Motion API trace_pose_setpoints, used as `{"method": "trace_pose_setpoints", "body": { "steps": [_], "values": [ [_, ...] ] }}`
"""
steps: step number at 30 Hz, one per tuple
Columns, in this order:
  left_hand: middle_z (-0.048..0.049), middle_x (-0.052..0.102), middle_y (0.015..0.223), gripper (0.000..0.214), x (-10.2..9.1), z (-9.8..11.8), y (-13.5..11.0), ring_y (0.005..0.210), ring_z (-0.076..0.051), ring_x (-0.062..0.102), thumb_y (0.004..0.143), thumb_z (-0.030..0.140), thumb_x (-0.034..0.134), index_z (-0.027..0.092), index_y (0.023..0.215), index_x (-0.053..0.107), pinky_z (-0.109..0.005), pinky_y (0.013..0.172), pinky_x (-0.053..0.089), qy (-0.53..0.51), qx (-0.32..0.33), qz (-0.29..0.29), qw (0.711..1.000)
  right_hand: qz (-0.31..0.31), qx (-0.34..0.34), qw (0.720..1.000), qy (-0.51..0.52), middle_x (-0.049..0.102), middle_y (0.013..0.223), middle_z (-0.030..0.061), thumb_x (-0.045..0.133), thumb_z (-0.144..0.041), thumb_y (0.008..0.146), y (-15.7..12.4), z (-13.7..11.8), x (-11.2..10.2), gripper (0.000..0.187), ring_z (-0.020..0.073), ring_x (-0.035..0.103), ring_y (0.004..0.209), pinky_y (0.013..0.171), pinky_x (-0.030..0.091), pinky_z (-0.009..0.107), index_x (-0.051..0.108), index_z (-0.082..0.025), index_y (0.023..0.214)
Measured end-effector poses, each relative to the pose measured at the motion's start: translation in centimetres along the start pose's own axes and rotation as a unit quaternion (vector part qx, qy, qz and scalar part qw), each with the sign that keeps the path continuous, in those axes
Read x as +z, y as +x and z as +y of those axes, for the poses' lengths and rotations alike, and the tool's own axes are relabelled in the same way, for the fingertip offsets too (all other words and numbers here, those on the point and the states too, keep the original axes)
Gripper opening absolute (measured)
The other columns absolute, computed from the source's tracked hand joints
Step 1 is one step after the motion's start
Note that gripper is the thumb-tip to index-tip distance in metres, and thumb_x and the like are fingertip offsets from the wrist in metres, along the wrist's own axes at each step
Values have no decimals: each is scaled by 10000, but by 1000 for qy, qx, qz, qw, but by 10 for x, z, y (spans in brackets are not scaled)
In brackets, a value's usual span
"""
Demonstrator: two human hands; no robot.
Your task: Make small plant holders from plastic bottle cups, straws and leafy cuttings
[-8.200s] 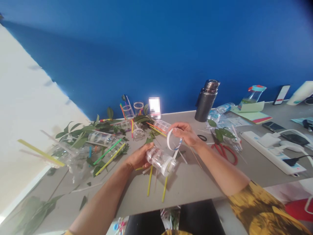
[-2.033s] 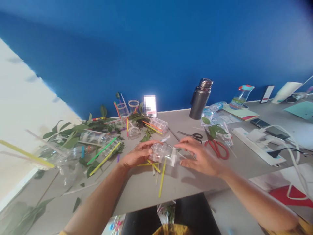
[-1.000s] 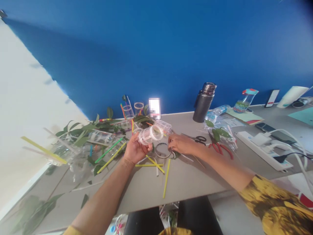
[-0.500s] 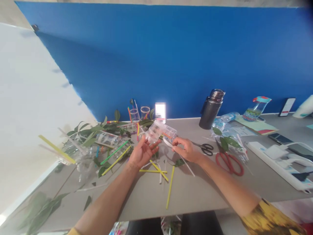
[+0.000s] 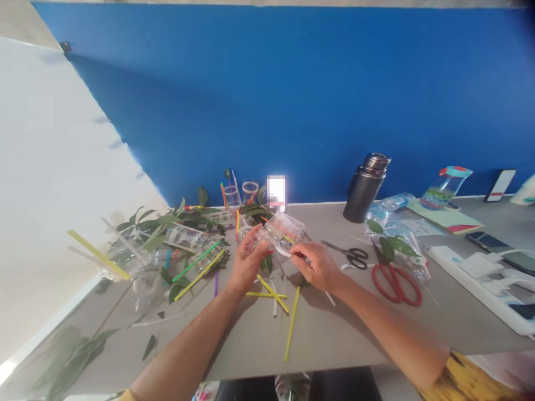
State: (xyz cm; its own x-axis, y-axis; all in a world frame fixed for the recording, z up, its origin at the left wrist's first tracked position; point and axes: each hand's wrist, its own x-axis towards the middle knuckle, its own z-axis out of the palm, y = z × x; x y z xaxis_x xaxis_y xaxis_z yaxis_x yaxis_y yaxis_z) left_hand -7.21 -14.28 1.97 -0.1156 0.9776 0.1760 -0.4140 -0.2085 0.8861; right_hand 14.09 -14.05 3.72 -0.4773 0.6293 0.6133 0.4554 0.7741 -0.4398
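Left hand (image 5: 249, 260) curled around a clear plastic bottle section (image 5: 281, 233), fingers on its near side; right hand (image 5: 316, 267) closed in a pinch at its lower edge, on a white plastic strip (image 5: 284, 250); whether the strip is fixed to the plastic cannot be told, as fingers and blur hide the join. Both hands hold the piece clear of the desk (image 5: 330, 340), just left of the black-handled scissors (image 5: 355, 258); loose yellow straws (image 5: 292, 328) lie below it, left of the scissors; red-handled shears (image 5: 395, 285) lie right of the scissors; a steel flask (image 5: 365, 186) stands beyond them. Judgement: thin bottle wall likely flexes under a hard squeeze, so a light, even hold on the left suits it; the right pinch seems best kept close to the edge, where the strip can be guided without buckling; working over the open stretch of desk in front of the scissors would keep the strip away from the straws and cut leaves (image 5: 266, 265).
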Motion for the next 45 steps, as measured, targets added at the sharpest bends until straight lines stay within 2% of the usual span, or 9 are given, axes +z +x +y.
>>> {"method": "trace_pose_setpoints", "body": {
  "steps": [3,9,16,19,24,37,40,42,45],
  "values": [
    [-53,707,1220,604,2,0,-1,936,-174,699,757,374,887,247,1306,668,-321,803,606,-12,-6,-1,1000,0,32,999,-18,678,709,8,520,-239,969,-1,1,5,155,166,545,629,682,390,298,624,-221,855],
    [-66,768,1075,666,5,10,-3,867,-182,746,766,406,884,206,1343,618,-336,830,613,-85,-93,-15,992,19,108,994,0,663,714,8,511,-303,961,-3,3,9,170,170,544,642,661,396,289,614,-226,851],
    [-83,783,1108,603,4,10,-5,877,-216,777,802,364,863,196,1320,603,-383,899,614,-122,-130,-49,983,-1,166,986,22,639,693,-6,508,-351,937,-2,-1,6,203,156,515,627,640,385,280,592,-227,800],
    [-81,783,1103,575,4,8,-6,894,-239,782,824,400,840,213,1313,601,-390,866,620,-112,-134,-63,983,-5,188,982,26,645,694,-11,523,-372,926,-1,-3,4,219,149,513,615,629,381,276,595,-227,778],
    [-85,733,1271,618,5,8,-8,919,-257,787,844,433,818,280,1379,550,-379,798,626,-85,-146,-84,982,2,221,975,15,640,664,-14,570,-434,907,1,-2,4,289,146,503,597,613,364,278,585,-228,706],
    [-109,769,1039,429,8,14,-11,856,-245,770,906,375,746,197,1272,608,-316,730,590,-122,-212,-70,967,16,233,972,-20,672,674,-15,582,-494,907,1,2,6,332,142,528,585,612,345,279,633,-226,718],
    [-103,770,1025,491,9,14,-12,867,-251,767,834,407,819,193,1231,624,-310,734,584,-132,-217,-86,963,16,239,971,-25,683,689,-12,583,-491,909,1,1,5,328,145,533,589,611,346,282,636,-227,722],
    [-96,769,1043,553,9,13,-14,845,-234,761,753,357,893,190,1213,635,-295,723,575,-124,-207,-104,965,12,240,970,-22,689,701,-10,585,-486,911,2,-1,5,322,147,537,596,613,352,282,636,-227,725],
    [-71,764,995,492,10,10,-15,769,-186,736,736,288,907,182,1149,663,-269,679,551,-117,-191,-113,968,9,237,971,-11,686,697,-6,587,-484,914,2,-3,5,320,150,536,593,612,362,285,634,-228,728]
  ]
}}
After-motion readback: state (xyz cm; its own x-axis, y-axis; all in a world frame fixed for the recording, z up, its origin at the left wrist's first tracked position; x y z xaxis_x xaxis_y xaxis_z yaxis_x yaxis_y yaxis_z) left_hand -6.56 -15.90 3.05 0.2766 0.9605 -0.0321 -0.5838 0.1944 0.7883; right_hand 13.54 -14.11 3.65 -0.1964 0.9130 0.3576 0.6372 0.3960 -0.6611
